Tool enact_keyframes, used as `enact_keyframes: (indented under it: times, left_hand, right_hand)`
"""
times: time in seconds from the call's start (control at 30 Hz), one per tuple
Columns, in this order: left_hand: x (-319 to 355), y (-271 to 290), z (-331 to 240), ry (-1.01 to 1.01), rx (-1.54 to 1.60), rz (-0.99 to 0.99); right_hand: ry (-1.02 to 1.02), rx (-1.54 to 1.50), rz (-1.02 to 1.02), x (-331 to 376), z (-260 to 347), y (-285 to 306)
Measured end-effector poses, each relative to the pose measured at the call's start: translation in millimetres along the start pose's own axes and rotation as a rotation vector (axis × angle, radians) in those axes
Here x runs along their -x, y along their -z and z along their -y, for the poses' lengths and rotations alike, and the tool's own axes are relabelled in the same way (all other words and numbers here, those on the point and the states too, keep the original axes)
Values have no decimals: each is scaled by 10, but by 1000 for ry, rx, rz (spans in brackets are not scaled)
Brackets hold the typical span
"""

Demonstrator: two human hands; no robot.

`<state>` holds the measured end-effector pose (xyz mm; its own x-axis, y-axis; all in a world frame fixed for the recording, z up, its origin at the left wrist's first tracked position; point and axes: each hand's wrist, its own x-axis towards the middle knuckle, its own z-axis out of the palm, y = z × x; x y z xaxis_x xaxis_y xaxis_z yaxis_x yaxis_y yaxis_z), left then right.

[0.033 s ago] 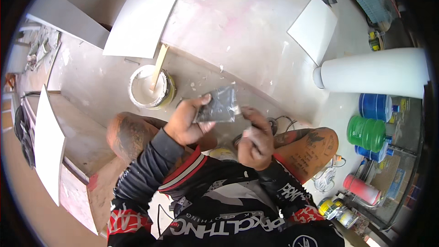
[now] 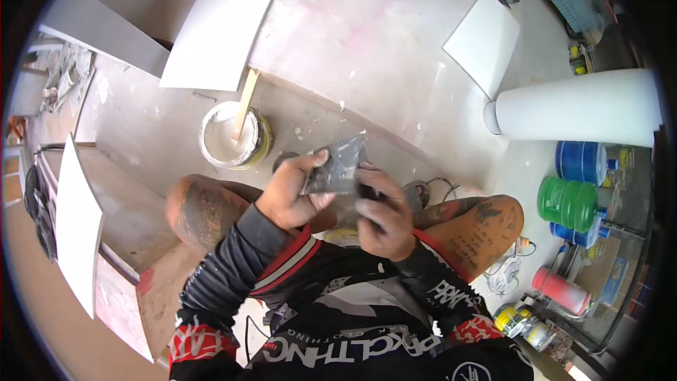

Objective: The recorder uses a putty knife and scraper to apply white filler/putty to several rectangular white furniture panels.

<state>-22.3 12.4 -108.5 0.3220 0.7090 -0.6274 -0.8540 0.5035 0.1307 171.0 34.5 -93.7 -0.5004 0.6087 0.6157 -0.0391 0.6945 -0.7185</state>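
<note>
My left hand (image 2: 290, 190) pinches a small, shiny dark-grey plastic packet (image 2: 337, 166) between thumb and fingers, above the gap between my knees. At the packet's right edge is my right hand (image 2: 384, 212), its fingers curled and slightly blurred. Something dark shows between those fingers; I cannot make out what it is. Ahead and to the left of my left hand stands a round bucket (image 2: 264, 148) of white, paste-like material. A flat wooden stick (image 2: 247, 102) leans in it.
White panels lie ahead (image 2: 222, 28), at far right (image 2: 483, 42) and at left (image 2: 79, 226). A large white cylinder (image 2: 578, 107) lies at right, near blue and green water jugs (image 2: 568, 203) and a mesh rack (image 2: 620, 261). Cans (image 2: 525, 326) stand at lower right.
My right hand has moved slightly left and up, closing in on the packet's right edge. The packet is a little more tilted. My left hand keeps its grip.
</note>
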Motion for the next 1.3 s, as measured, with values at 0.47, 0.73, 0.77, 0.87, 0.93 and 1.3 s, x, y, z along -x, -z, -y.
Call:
enact_keyframes:
  times: [0.47,0.73,0.77,0.87,0.93,1.3]
  left_hand:
    - [-207,353,3,-463,-541,-344]
    - [-564,660,199,-415,-1010,-377]
    - [-556,875,161,-590,-1172,-480]
    - [-474,410,244,-436,-965,-569]
    - [-423,139,345,-275,-803,-573]
    - [-707,319,1142,-800,-1465,-202]
  right_hand:
    - [-262,170,352,317,143,101]
    - [-857,327,-9,918,-1162,223]
    - [-808,171,2,772,-906,167]
    - [-612,42,54,705,-447,42]
    - [-427,254,19,909,-546,-32]
    - [-1178,-457,-344,1010,-835,28]
